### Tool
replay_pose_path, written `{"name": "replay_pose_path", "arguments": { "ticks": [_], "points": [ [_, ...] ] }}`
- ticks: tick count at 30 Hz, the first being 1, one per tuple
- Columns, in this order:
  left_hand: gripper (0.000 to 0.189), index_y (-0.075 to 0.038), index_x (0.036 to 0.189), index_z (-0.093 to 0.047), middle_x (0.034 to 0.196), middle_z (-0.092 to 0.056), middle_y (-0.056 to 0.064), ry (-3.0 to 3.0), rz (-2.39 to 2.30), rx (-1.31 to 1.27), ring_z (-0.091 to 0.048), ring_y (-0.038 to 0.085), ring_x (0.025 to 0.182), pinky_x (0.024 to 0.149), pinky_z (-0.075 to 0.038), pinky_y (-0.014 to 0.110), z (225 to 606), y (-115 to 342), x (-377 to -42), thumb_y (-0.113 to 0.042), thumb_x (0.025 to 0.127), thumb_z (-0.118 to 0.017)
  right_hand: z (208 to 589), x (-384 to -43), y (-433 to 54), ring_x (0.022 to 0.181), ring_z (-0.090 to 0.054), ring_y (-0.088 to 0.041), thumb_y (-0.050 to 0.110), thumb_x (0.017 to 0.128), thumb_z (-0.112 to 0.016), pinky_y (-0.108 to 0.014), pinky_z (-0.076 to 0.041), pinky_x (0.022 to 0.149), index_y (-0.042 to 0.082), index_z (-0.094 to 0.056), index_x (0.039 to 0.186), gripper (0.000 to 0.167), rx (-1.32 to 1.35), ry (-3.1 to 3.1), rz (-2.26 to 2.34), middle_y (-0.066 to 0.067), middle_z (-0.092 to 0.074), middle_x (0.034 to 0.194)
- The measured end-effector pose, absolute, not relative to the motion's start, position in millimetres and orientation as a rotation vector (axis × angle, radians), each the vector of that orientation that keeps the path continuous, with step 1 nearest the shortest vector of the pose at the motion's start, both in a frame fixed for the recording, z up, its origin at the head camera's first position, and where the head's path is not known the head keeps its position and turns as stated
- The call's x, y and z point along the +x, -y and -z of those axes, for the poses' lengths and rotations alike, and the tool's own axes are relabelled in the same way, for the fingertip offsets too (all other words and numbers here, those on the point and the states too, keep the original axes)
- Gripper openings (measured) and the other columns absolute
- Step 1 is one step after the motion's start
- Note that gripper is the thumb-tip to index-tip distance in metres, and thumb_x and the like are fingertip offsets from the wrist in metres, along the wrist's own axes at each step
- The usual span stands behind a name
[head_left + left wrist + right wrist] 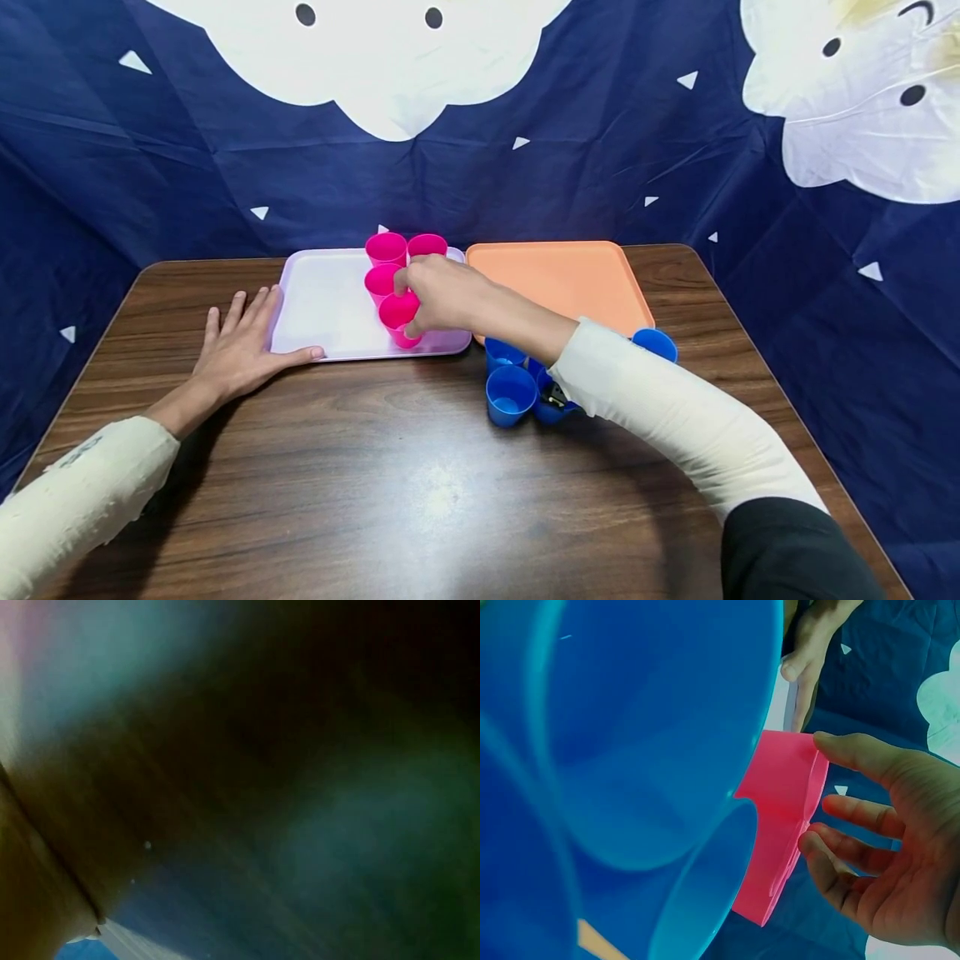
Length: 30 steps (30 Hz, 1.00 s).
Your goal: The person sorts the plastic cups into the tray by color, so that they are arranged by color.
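Several pink cups [386,250] stand close together on the right side of a pale lilac tray [322,292]. My right hand [450,292] reaches over them and holds the frontmost pink cup [396,310] by its rim, thumb on the near side and a finger at the far side. In the right wrist view, my thumb and curled fingertips meet the rim of a pink cup [780,817]. At the tray's left edge, my left hand [243,346] lies with fingers spread, its thumb along the front rim. The left wrist view is dark and blurred.
Right of the lilac tray lies an orange tray [555,279]. Several blue cups [512,396] stand before it, partly under my right forearm. Small dark items [555,395] sit in one of them. Another blue cup [656,343] is farther right. A dark blue curtain [465,183] hangs behind the table.
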<state>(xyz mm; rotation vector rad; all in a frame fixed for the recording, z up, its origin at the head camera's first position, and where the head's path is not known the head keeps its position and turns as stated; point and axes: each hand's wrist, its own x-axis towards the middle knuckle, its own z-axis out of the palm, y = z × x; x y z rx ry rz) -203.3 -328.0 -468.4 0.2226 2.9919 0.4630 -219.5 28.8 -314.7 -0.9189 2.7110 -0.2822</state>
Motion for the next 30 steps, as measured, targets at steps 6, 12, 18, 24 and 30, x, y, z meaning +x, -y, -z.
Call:
{"name": "replay_pose_path", "arguments": {
  "ticks": [6,12,18,24,30],
  "points": [
    [0.139,-0.014,0.181,0.006,0.188,0.000,0.028,-2.991,-0.456,0.215,0.010,0.059,0.173,0.134,0.019,0.079,470,330,-203,-0.087,0.091,-0.069,313,-217,-43,0.126,-0.068,-0.022,0.038,0.091,-0.096,-0.037,-0.066,0.091,0.013,-0.076,0.144,0.062,-0.893,-2.713,0.313,-0.007,-0.075,0.140],
    [0.139,-0.013,0.182,0.005,0.188,-0.002,0.029,-2.983,-0.473,0.224,0.008,0.061,0.173,0.134,0.018,0.080,469,329,-204,-0.086,0.091,-0.071,313,-219,-66,0.125,-0.067,-0.021,0.039,0.095,-0.091,-0.035,-0.065,0.093,0.013,-0.076,0.144,0.059,-0.840,-2.712,0.370,-0.006,-0.075,0.140],
    [0.135,-0.012,0.182,0.000,0.188,-0.004,0.028,-2.967,-0.541,0.233,0.006,0.061,0.173,0.134,0.016,0.080,464,330,-205,-0.080,0.092,-0.074,313,-223,-93,0.121,-0.067,-0.025,0.039,0.099,-0.086,-0.040,-0.062,0.100,0.011,-0.076,0.143,0.053,-0.784,-2.724,0.464,-0.007,-0.073,0.140],
    [0.128,-0.009,0.182,-0.007,0.188,-0.010,0.027,-2.951,-0.595,0.222,0.001,0.063,0.172,0.134,0.011,0.083,458,331,-207,-0.076,0.095,-0.074,315,-226,-123,0.132,-0.072,-0.034,0.037,0.100,-0.086,-0.045,-0.062,0.110,0.010,-0.076,0.142,0.051,-0.738,-2.737,0.563,-0.006,-0.076,0.144],
    [0.126,-0.009,0.182,-0.007,0.186,-0.013,0.031,-2.929,-0.683,0.185,-0.002,0.063,0.171,0.134,0.009,0.083,455,335,-208,-0.074,0.097,-0.073,314,-229,-154,0.133,-0.070,-0.033,0.039,0.099,-0.088,-0.048,-0.063,0.108,0.010,-0.074,0.144,0.055,-0.662,-2.791,0.603,-0.011,-0.074,0.145]
  ]
}}
